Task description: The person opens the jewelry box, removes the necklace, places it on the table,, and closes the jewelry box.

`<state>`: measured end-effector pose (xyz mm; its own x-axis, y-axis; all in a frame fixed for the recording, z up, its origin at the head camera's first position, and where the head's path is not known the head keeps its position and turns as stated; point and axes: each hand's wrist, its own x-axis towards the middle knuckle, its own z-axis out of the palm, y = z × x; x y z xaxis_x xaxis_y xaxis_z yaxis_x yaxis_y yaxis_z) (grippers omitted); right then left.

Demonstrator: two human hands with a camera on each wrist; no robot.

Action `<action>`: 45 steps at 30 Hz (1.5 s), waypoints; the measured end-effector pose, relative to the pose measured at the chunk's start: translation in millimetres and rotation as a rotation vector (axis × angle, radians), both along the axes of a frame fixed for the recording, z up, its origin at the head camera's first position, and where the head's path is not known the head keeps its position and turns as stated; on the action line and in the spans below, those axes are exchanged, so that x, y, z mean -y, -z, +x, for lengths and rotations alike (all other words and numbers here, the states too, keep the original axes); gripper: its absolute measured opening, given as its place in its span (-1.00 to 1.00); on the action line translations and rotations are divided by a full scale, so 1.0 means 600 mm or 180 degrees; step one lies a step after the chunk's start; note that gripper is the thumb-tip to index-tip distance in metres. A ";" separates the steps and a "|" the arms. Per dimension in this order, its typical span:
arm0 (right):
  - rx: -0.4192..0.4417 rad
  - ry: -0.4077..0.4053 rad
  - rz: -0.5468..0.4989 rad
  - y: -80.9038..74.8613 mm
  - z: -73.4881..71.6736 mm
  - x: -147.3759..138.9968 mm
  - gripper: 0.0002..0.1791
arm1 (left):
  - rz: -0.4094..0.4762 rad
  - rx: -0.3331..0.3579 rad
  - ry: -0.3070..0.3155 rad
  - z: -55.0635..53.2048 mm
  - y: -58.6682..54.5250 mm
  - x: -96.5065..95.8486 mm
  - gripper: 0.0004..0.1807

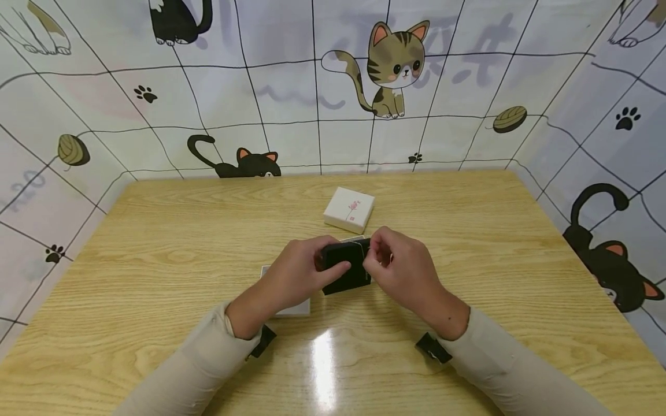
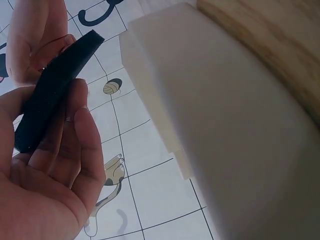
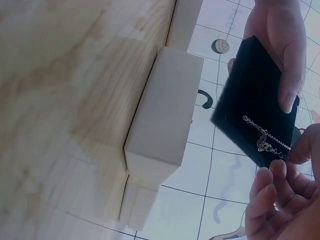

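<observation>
My left hand (image 1: pixel 302 266) holds a thin black jewelry pad (image 1: pixel 350 281) upright above the table, thumb on its near face and fingers behind it, as the left wrist view shows. Across the pad's face runs a fine silver chain (image 3: pixel 272 138) with a small openwork pendant (image 3: pixel 262 144). At the pad's right edge, my right hand (image 1: pixel 403 266) pinches the end of the chain between thumb and fingers. Whether the chain is a necklace or a bracelet I cannot tell.
Behind the hands lies a white box (image 1: pixel 348 209) with a pink flower print. A white open box or lid (image 1: pixel 293 309) is partly hidden under my left forearm. Another white edge (image 1: pixel 354 238) shows just behind the pad. Cat-print cloth (image 1: pixel 286 104) surrounds the wooden table (image 1: pixel 208 214).
</observation>
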<state>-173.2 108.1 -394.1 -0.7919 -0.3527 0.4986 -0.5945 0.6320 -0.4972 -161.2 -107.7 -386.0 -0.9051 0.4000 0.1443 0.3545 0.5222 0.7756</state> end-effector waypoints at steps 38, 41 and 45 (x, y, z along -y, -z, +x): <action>-0.0095 0.0191 0.0378 0.003 0.003 0.004 -0.78 | -0.0123 -0.0160 0.0059 -0.002 0.004 0.002 -0.79; -0.0045 0.0226 0.0387 0.003 0.003 0.005 -0.82 | -0.0116 -0.0151 0.0040 -0.002 0.005 0.002 -0.79; -0.0023 0.0292 0.0425 0.002 0.002 0.005 -0.84 | -0.0098 -0.0156 0.0028 -0.002 0.006 0.001 -0.79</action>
